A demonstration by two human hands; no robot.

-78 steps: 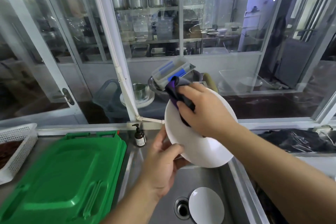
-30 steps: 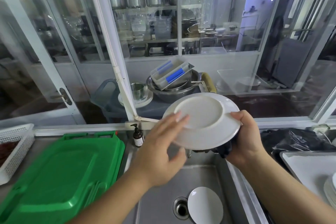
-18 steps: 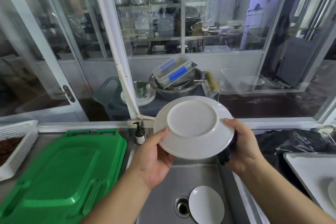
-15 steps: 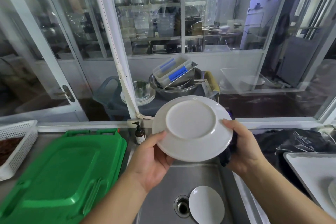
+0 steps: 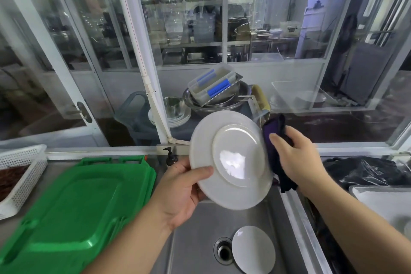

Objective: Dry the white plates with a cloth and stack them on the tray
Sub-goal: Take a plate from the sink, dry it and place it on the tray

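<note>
I am holding a white plate (image 5: 231, 160) up over the sink (image 5: 195, 236), tilted on edge with its inner face toward me. My left hand (image 5: 178, 193) is gripping its lower left rim, thumb lying across the front. My right hand (image 5: 295, 158) is clutching a dark purple cloth (image 5: 274, 131) against the plate's right edge. A second plate (image 5: 253, 249) is lying in the sink beside the drain (image 5: 223, 251). A white tray (image 5: 382, 200) is sitting at the far right, and green boards (image 5: 73, 207) are lying to my left.
</note>
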